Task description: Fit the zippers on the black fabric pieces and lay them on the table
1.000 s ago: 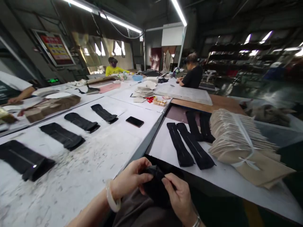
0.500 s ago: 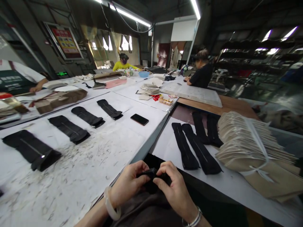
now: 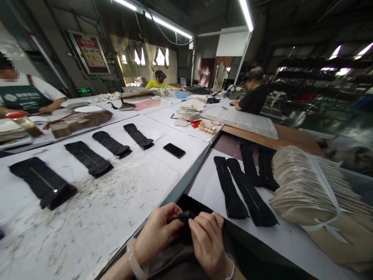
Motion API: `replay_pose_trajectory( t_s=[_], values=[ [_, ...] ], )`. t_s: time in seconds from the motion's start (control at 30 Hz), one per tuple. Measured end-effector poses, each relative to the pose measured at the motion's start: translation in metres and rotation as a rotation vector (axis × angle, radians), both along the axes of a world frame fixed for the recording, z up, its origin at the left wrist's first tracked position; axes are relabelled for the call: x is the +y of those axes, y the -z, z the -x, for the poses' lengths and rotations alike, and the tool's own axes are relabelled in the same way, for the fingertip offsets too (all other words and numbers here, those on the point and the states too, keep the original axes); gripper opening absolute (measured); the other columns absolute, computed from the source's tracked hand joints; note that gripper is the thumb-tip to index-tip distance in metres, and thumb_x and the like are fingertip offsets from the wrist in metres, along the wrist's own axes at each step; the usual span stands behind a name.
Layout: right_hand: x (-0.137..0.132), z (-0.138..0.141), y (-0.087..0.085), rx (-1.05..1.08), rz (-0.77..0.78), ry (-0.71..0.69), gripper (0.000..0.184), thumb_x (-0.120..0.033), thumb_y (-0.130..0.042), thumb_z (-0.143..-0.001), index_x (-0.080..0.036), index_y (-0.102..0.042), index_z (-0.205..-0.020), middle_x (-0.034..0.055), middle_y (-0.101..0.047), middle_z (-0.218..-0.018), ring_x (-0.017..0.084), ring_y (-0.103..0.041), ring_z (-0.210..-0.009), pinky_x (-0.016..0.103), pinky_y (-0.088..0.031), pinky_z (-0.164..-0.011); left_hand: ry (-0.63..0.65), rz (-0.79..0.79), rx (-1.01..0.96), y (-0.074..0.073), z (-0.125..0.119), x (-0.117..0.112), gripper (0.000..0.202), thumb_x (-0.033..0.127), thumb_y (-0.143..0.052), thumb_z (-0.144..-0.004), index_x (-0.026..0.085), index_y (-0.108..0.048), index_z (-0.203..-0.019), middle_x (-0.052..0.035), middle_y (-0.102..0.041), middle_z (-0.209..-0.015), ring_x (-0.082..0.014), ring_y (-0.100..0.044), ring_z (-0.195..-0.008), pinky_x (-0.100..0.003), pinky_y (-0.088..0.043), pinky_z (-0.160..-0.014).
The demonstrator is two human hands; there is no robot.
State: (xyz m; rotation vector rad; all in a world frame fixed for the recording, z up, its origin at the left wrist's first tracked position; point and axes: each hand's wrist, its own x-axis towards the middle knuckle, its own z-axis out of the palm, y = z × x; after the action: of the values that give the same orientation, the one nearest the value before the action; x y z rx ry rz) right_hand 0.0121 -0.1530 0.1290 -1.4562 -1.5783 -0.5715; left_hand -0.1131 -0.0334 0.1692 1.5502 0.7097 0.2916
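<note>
Soft black fabric piece (image 3: pixel 181 217) pinched between left hand (image 3: pixel 159 233) and right hand (image 3: pixel 205 243).

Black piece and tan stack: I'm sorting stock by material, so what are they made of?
Black piece, pinched between left hand and right hand: probably soft matte fabric, since it folds limply. Tan stack: likely matte paper or thin card, given thin layered edges.

Workshop interior. Long white tables (image 3: pixel 131 182) spread left of and beyond the grip; fluorescent tube lights (image 3: pixel 246 13) run overhead; bright windows (image 3: pixel 160 58) and a wall poster (image 3: pixel 91 52) mark the far left wall.
</note>
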Motion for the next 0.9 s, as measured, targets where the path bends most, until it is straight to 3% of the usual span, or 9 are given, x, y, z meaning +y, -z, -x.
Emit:
replay_pose_trajectory(
  t_s=[0.1, 0.37, 0.67, 0.8, 0.9],
  values=[
    [0.003, -0.004, -0.002, -0.019, 0.008, -0.013, 0.025, 0.0, -0.049, -0.091, -0.011, -0.063, -0.109, 0.0085, -0.067, -0.087, 0.021, -0.064, -0.089, 0.042, -0.04, -0.087, -0.011, -0.029, -0.004, 0.002, 0.0, 0.001, 0.007, 0.024, -0.059, -0.076, 0.017, -0.058, -0.078, 0.0018, -0.058, -0.063, -0.0143, -0.053, -0.056, -0.024, -0.042, -0.051],
    [0.012, -0.006, -0.007, 0.035, 0.07, -0.006, 0.018, -0.001, -0.05, -0.091, -0.014, -0.063, -0.094, 0.0075, -0.065, -0.085, 0.021, -0.063, -0.085, 0.041, -0.04, -0.084, -0.014, -0.173, 0.026, 0.001, 0.001, 0.003, 0.015, 0.023, -0.057, -0.08, 0.017, -0.068, -0.089, -0.0044, -0.073, -0.083, -0.02, -0.064, -0.074, -0.026, -0.047, -0.063],
    [0.017, -0.003, -0.012, 0.141, 0.136, -0.09, 0.019, -0.001, -0.047, -0.091, -0.017, -0.056, -0.093, 0.0074, -0.062, -0.089, 0.021, -0.059, -0.089, 0.039, -0.045, -0.081, 0.003, -0.349, 0.08, -0.004, 0.008, 0.004, 0.015, 0.023, -0.059, -0.085, 0.02, -0.072, -0.091, -0.0029, -0.076, -0.084, -0.0219, -0.069, -0.079, -0.026, -0.047, -0.07],
    [0.019, -0.006, -0.025, 0.334, 0.301, -0.19, 0.02, 0.0, -0.046, -0.089, -0.019, -0.052, -0.086, 0.0085, -0.059, -0.101, 0.021, -0.057, -0.097, 0.036, -0.048, -0.082, 0.048, -0.448, 0.135, -0.011, 0.012, 0.004, 0.016, 0.025, -0.058, -0.088, 0.021, -0.072, -0.095, -0.003, -0.077, -0.085, -0.0212, -0.07, -0.077, -0.025, -0.046, -0.069],
    [0.021, -0.01, -0.038, 0.466, 0.482, -0.257, 0.022, 0.001, -0.05, -0.085, -0.02, -0.05, -0.081, 0.0053, -0.061, -0.096, 0.021, -0.057, -0.093, 0.035, -0.047, -0.081, 0.092, -0.496, 0.163, -0.018, 0.015, 0.005, 0.018, 0.026, -0.057, -0.089, 0.02, -0.072, -0.095, -0.0027, -0.076, -0.08, -0.0195, -0.069, -0.07, -0.025, -0.044, -0.063]
  ],
)
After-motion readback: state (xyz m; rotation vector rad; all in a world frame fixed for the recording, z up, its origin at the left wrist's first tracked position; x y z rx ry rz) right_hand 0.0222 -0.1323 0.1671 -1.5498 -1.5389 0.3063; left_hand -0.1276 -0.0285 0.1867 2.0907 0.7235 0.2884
